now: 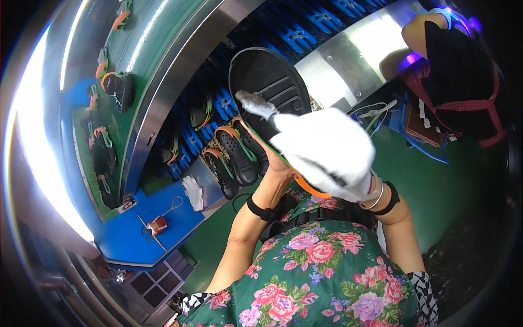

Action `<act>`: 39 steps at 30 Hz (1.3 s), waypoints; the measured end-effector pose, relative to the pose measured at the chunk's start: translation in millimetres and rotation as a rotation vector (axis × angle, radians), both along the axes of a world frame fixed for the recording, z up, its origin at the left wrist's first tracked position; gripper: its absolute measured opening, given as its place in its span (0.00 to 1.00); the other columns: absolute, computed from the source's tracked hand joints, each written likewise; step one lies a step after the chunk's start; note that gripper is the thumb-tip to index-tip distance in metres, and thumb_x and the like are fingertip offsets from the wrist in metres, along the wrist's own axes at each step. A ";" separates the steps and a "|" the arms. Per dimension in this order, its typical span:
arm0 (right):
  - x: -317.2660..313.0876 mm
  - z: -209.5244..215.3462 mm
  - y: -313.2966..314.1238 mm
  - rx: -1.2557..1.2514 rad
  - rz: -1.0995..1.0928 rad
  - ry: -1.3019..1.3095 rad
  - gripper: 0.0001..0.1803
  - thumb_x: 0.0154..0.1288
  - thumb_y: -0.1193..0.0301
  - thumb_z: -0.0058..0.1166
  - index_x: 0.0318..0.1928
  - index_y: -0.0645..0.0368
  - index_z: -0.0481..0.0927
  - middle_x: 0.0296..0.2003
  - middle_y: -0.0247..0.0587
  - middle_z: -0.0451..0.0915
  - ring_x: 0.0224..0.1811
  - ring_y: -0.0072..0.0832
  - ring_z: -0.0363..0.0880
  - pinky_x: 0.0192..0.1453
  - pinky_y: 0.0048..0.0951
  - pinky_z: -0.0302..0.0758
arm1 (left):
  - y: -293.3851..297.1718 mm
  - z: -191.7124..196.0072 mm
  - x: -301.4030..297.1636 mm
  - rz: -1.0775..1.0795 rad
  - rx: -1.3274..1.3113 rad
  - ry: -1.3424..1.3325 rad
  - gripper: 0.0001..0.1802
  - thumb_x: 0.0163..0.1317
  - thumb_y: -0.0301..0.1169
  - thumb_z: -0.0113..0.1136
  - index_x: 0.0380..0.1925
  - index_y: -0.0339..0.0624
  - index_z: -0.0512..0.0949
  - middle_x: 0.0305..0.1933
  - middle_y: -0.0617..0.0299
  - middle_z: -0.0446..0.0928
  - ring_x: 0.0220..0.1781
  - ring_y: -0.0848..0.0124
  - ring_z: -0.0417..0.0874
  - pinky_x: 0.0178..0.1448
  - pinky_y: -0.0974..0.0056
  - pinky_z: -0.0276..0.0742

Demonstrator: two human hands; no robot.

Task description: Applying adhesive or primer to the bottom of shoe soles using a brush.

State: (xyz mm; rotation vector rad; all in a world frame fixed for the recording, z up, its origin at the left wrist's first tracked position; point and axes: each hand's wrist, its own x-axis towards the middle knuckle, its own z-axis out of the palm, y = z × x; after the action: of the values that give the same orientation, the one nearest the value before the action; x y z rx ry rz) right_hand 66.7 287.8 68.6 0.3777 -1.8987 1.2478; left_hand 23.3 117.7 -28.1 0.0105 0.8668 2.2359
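Observation:
A black clog [297, 90] is held up before me with its ridged side toward me. An orange strap [310, 188] shows at its near end. My left hand [280, 164] is bare and closed round the clog's near left side, its fingers mostly hidden behind it. My right hand [332, 150] wears a white glove, blurred by motion, and covers the clog's near part. From that glove sticks a small brush-like tool [255, 103] with a grey-brown tip, which lies over the clog's surface. How the gloved fingers hold it is hard to see.
More black clogs [235, 155] with orange and green straps stand beyond my left forearm. Others ride on a green belt [143, 38]. A blue table [128, 231] bears a red object with sticks; a white glove [193, 192] lies nearby. Another person's arm [418, 34] is at upper right.

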 end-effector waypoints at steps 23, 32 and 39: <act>20.6 20.4 3.2 -0.099 0.285 -0.197 0.16 0.57 0.76 0.69 0.48 0.55 0.89 0.44 0.43 0.88 0.42 0.36 0.86 0.43 0.34 0.82 | -9.3 -10.4 -11.8 -0.171 0.110 0.061 0.70 0.46 0.91 0.31 0.61 0.34 0.71 0.51 0.42 0.80 0.52 0.52 0.83 0.58 0.51 0.81; 37.9 15.1 14.2 -0.100 0.169 -0.326 0.18 0.53 0.78 0.71 0.48 0.56 0.89 0.42 0.41 0.89 0.40 0.35 0.86 0.43 0.34 0.82 | 28.9 23.1 -23.5 -0.285 0.199 -0.002 0.60 0.47 0.85 0.42 0.49 0.33 0.74 0.41 0.47 0.80 0.46 0.56 0.82 0.51 0.55 0.82; 40.3 9.8 13.2 0.017 0.058 -0.272 0.15 0.53 0.79 0.71 0.44 0.58 0.89 0.42 0.43 0.89 0.42 0.36 0.87 0.44 0.33 0.82 | 35.6 46.1 -38.4 -0.353 0.196 -0.003 0.36 0.61 0.58 0.67 0.51 0.37 0.72 0.43 0.52 0.79 0.45 0.59 0.81 0.53 0.53 0.78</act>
State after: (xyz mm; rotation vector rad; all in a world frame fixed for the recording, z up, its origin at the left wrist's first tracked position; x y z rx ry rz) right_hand 107.1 301.0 78.4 0.2849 -2.1407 1.3795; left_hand -15.1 153.2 18.1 0.2340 0.5880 1.9764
